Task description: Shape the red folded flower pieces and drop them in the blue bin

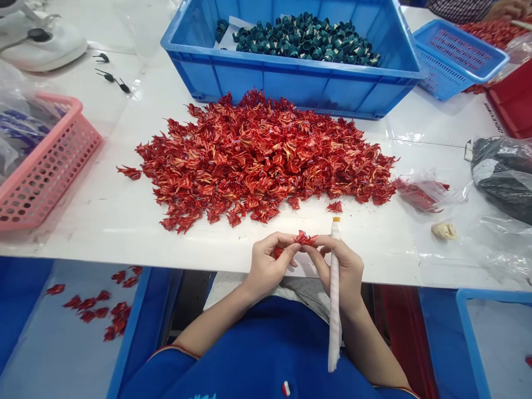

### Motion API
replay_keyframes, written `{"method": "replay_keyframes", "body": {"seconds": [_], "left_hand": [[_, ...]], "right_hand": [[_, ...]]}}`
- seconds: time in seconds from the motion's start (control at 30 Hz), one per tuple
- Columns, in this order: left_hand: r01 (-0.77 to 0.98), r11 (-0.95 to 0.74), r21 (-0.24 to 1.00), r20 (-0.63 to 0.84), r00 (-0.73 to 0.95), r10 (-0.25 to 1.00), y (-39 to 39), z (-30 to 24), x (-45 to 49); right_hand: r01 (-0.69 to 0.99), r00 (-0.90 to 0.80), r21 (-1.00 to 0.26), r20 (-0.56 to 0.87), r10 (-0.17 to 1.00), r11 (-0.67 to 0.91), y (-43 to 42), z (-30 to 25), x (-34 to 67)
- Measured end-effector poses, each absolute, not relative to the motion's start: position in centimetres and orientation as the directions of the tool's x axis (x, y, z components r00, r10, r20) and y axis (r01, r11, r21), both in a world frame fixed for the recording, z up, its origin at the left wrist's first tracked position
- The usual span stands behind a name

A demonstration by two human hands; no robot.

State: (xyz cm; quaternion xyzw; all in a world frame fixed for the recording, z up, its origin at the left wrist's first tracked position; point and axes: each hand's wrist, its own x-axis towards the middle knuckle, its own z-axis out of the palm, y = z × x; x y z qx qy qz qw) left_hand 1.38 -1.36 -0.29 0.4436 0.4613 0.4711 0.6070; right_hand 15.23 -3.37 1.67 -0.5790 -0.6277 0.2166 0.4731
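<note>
Between the fingertips of both hands sits a small red flower-like piece [306,238] with pointed, curled edges. My left hand [270,260] pinches its left side, and another bit of red shows under those fingers. On the right side, the thumb and forefinger of my right hand [343,266] pinch the same piece. A long brush-like stick wrapped in white [334,310], with a yellowish tip, is also tucked in my right hand and points toward my body. Just beyond my hands, a large heap of similar red pieces [266,160] covers the table.
Behind the heap stands a blue bin [291,83] holding dark green pieces. A pink basket [54,160] is at left, and a black plastic-wrapped bundle [505,172] at right. Below the table edge, a blue tray [83,354] holds several red pieces. Someone's hand [509,10] shows far right.
</note>
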Motion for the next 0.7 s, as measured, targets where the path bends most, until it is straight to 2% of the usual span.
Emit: {"method": "replay_keyframes", "body": {"seconds": [0.17,0.3,0.47,0.6,0.7], "left_hand": [[-0.136,0.01,0.991,0.001,0.079,0.997,-1.8,-0.9,1.7],[-0.092,-0.107,0.99,0.113,0.067,0.991,-2.0,-1.0,1.8],[-0.01,-0.231,0.973,0.231,0.079,0.97,-2.1,-1.2,1.9],[0.065,-0.351,0.934,0.348,0.061,0.936,-2.1,-1.5,1.8],[0.071,-0.354,0.932,0.35,0.067,0.934,-2.2,-1.5,1.8]], "right_hand": [[0.554,0.055,-0.748,0.472,0.88,0.366,-3.9,1.1,15.1],[0.52,0.072,-0.746,0.524,0.849,0.417,-4.1,0.2,15.3],[0.424,0.092,-0.817,0.468,0.879,0.391,-4.5,-0.5,15.8],[0.355,0.227,-0.879,0.412,0.882,0.319,-4.7,-0.6,15.5],[0.285,0.292,-0.916,0.365,0.884,0.284,-4.7,-0.7,15.2]]}}
